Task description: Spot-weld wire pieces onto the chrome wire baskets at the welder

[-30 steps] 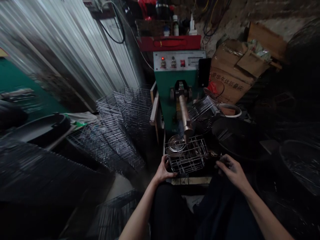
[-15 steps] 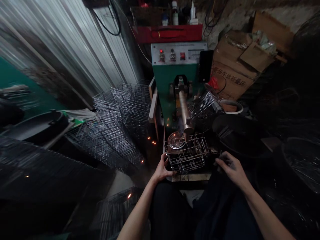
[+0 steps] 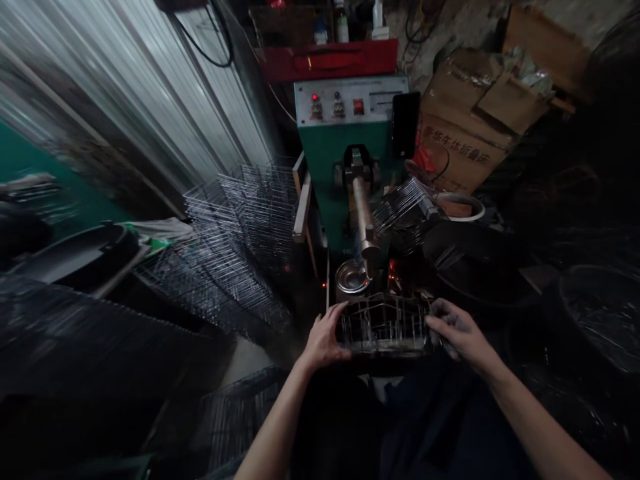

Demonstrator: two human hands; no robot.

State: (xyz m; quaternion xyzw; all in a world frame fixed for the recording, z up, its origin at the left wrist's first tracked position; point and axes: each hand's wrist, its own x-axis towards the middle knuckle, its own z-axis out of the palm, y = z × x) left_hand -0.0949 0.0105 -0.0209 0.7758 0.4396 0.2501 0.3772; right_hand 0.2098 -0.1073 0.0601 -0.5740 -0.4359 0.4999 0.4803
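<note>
A wire basket (image 3: 371, 325) hangs in front of me, tilted so that its side faces me and slightly blurred. My left hand (image 3: 324, 341) grips its left end, thumb below and fingers above. At the right end, the fingers of my right hand (image 3: 456, 331) close on the basket's edge; whether they also pinch a small part is hidden. Just beyond the basket are the cylindrical metal arm (image 3: 364, 217) of a green spot-welding machine (image 3: 323, 170) and a round shiny metal dish (image 3: 351, 277) beneath its tip.
Stacked wire racks (image 3: 235, 227) stand to the left. Loose wire pieces (image 3: 400, 207) and a dark round pan (image 3: 465, 260) lie to the right. Behind are a cardboard box (image 3: 460, 127), a red toolbox (image 3: 330, 60) and a phone (image 3: 405, 123). Sparks glow near the machine's base.
The wire basket has come back toward me, away from the metal arm's tip, and tipped up. My right hand has moved left onto its right end. The flying sparks at left have mostly gone.
</note>
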